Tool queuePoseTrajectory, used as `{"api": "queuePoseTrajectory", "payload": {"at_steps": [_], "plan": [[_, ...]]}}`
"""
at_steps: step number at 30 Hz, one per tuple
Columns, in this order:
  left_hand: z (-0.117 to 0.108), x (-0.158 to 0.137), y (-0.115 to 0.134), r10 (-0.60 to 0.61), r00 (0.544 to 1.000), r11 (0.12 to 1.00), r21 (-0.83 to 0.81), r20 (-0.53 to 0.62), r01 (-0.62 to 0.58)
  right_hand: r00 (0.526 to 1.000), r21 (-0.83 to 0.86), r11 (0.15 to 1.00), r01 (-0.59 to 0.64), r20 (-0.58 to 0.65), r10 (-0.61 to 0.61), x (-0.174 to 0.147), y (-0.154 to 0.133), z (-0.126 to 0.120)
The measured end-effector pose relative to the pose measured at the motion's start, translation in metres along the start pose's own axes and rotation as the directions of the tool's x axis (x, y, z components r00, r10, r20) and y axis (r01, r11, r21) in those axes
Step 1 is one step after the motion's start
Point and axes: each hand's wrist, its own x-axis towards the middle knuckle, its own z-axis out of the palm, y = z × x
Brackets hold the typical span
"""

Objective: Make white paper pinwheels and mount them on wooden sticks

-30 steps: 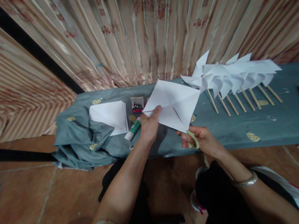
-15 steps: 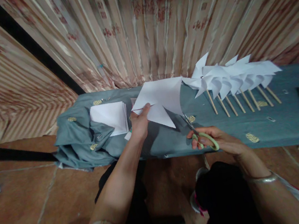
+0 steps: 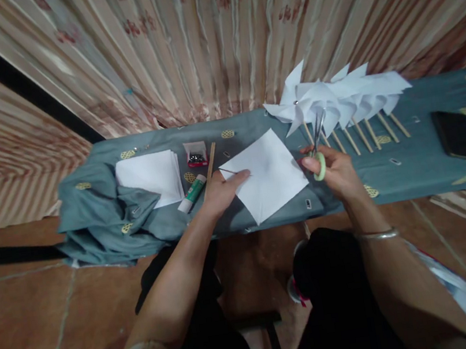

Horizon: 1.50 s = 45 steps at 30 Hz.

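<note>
My left hand (image 3: 219, 193) pinches the left corner of a square white paper sheet (image 3: 269, 178), thumb on top, beside a slit running in from that corner. In my right hand (image 3: 338, 171) are scissors (image 3: 322, 168) with pale green handles, blades pointing up and away. The right fingertips are close to the sheet's right corner; whether they touch it I cannot tell. Behind the scissors lies an overlapping row of white paper pinwheels (image 3: 338, 101) on wooden sticks. Left of my left hand are a green and white glue stick (image 3: 192, 194) and loose wooden sticks (image 3: 211, 160).
A small red box (image 3: 196, 155) of shiny metal pieces stands behind the glue stick. Stacked white paper (image 3: 148, 178) lies at left, partly under bunched grey-green cloth (image 3: 88, 205). A dark phone (image 3: 458, 135) rests at right. Patterned curtain (image 3: 196, 46) hangs behind the narrow table.
The sheet has been turned and now lies flatter, its cut flaps no longer spread. My right hand with the scissors has moved up, blades now pointing away. The view has shifted.
</note>
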Motion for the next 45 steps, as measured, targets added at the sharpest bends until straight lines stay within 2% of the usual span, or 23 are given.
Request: {"api": "queuePoseTrajectory", "payload": {"at_steps": [3,8,15,19,22,24,27,29,32,37,40,45], "plan": [[0.000,0.000,-0.005,-0.012,0.999,0.998,0.058,0.031,0.010,0.999,-0.035,0.999,0.029,-0.026,-0.030,0.000,-0.004,0.002],[0.007,-0.005,0.003,-0.073,0.995,0.992,0.110,0.072,0.065,0.989,0.012,0.999,-0.051,0.137,0.049,-0.006,-0.009,0.004],[0.011,-0.005,0.006,-0.114,0.991,0.988,0.110,0.067,0.107,0.963,0.136,0.976,-0.171,0.233,0.137,-0.008,-0.004,0.009],[0.015,0.001,0.004,-0.118,0.979,0.980,-0.142,0.166,0.142,0.990,0.282,0.949,-0.142,0.062,0.129,-0.002,0.003,0.012],[0.020,0.001,0.007,-0.102,0.974,0.924,-0.343,0.201,0.168,0.981,0.452,0.889,-0.076,-0.126,0.148,0.005,0.008,0.016],[0.026,-0.002,0.009,-0.109,0.974,0.898,-0.401,0.198,0.182,0.959,0.525,0.851,-0.009,-0.238,0.157,0.009,0.011,0.020],[0.036,-0.008,0.006,-0.144,0.967,0.886,-0.408,0.211,0.221,0.944,0.575,0.817,0.038,-0.288,0.159,0.014,0.012,0.028],[0.044,-0.011,0.003,-0.184,0.966,0.873,-0.421,0.184,0.247,0.946,0.596,0.802,0.040,-0.282,0.162,0.016,0.012,0.035],[0.053,-0.010,0.002,-0.253,0.957,0.807,-0.513,0.144,0.291,0.956,0.597,0.802,0.023,-0.247,0.157,0.015,0.012,0.045],[0.057,-0.004,0.011,-0.307,0.952,0.721,-0.654,-0.009,0.227,0.975,0.543,0.840,0.003,-0.189,0.119,0.010,0.013,0.058],[0.055,-0.001,0.013,-0.352,0.933,0.713,-0.666,-0.070,0.219,0.976,0.533,0.846,-0.009,-0.180,0.124,0.008,0.012,0.061],[0.050,0.003,0.013,-0.336,0.935,0.742,-0.643,-0.116,0.187,0.989,0.484,0.874,-0.045,-0.103,0.108,0.004,0.009,0.060]]}}
